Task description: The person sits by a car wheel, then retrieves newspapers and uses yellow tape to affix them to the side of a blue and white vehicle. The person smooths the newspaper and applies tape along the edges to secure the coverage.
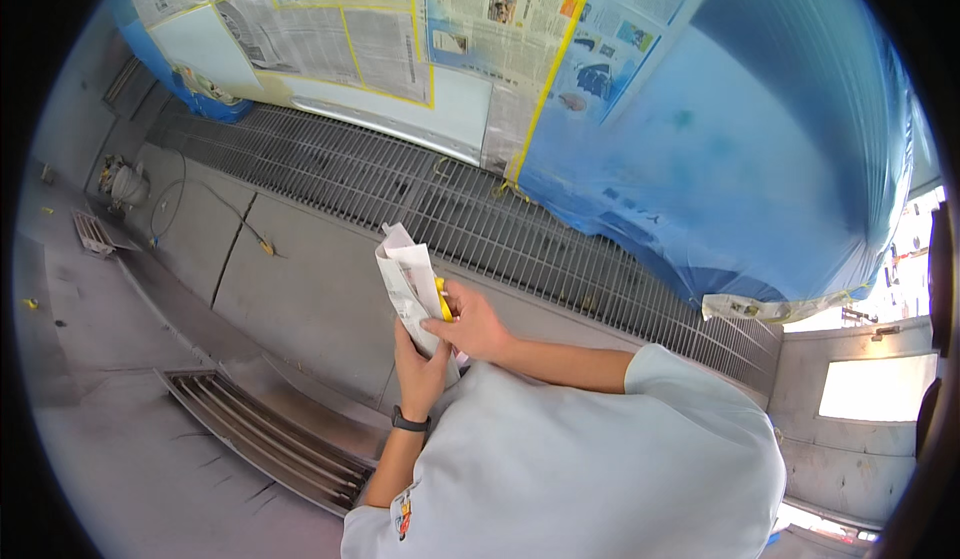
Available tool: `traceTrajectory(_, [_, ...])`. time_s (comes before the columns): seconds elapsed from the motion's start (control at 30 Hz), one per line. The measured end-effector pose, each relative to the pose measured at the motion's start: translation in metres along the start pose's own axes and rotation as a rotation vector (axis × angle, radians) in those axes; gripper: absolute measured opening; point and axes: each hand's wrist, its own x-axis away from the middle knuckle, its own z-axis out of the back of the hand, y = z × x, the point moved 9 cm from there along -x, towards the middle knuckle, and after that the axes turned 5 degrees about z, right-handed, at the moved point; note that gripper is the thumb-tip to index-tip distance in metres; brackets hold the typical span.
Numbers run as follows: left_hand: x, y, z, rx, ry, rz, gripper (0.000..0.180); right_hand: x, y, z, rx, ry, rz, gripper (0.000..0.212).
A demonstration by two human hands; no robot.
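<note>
A folded bundle of newspaper (405,271) stands upright in front of my chest. My left hand (420,369), with a dark watch on its wrist, grips the bundle from below. My right hand (478,325) lies against the paper's right edge and pinches a small yellow piece (442,300), which looks like tape, against it. Both hands are close together above the grey floor.
Ahead stands a car body wrapped in blue plastic sheeting (720,149) and newspaper sheets (380,29) edged with yellow tape. A metal floor grate (400,184) runs along it. A narrow grate (270,434) lies at lower left, and a hose and bucket (125,184) at far left.
</note>
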Motion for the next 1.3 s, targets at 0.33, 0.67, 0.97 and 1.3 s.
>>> traceTrajectory(0.33, [-0.003,0.000,-0.002,-0.078,0.011,-0.026,0.054,-0.001,-0.009,0.006,0.212,0.026,-0.003,0.043])
traceTrajectory(0.67, [-0.001,0.001,0.002,-0.147,-0.008,-0.075,0.064,0.008,-0.010,-0.009,0.326,-0.025,0.131,0.050])
traceTrajectory(0.97, [0.006,-0.002,0.012,-0.208,0.037,-0.061,0.072,0.009,-0.008,-0.018,0.340,-0.032,0.168,0.043])
traceTrajectory(1.3, [0.009,-0.012,0.019,-0.228,0.055,-0.019,0.073,0.010,-0.013,-0.029,0.298,-0.067,0.131,0.042])
